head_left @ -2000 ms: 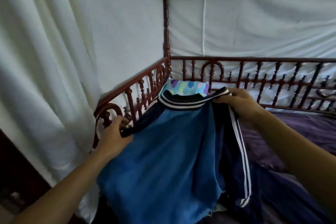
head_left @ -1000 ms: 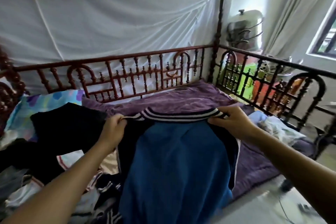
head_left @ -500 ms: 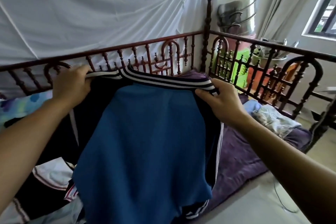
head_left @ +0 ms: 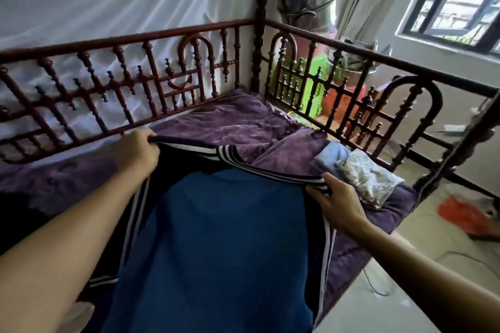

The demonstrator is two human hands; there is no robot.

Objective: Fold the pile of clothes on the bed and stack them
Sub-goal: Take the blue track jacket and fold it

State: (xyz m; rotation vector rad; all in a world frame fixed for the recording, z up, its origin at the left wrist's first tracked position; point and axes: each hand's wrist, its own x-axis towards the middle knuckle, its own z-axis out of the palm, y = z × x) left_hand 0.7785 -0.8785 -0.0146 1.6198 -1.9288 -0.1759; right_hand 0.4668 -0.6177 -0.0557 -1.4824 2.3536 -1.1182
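A blue garment (head_left: 216, 246) with navy sides and a navy-and-white striped band along its top edge hangs spread out in front of me over the purple bedspread (head_left: 232, 121). My left hand (head_left: 135, 153) pinches the left end of the striped band. The right end of that band sits in the grip of my right hand (head_left: 335, 203). The band sags between the two hands. A folded pale blue and patterned cloth (head_left: 359, 170) lies on the bedspread just right of my right hand. The clothes pile is out of view except for dark fabric (head_left: 19, 213) at the left edge.
A dark red wooden railing (head_left: 130, 84) runs along the far side and the right end (head_left: 351, 89) of the bed, with a corner post (head_left: 259, 21). White netting hangs behind it. Beyond the rail stand green and orange containers (head_left: 319, 81). An orange cloth (head_left: 465, 213) lies on the floor.
The view has swung right, from the pile toward the bed's far right corner. Both hands have brought the garment down from chest height toward the bedspread, still gripping its striped band.
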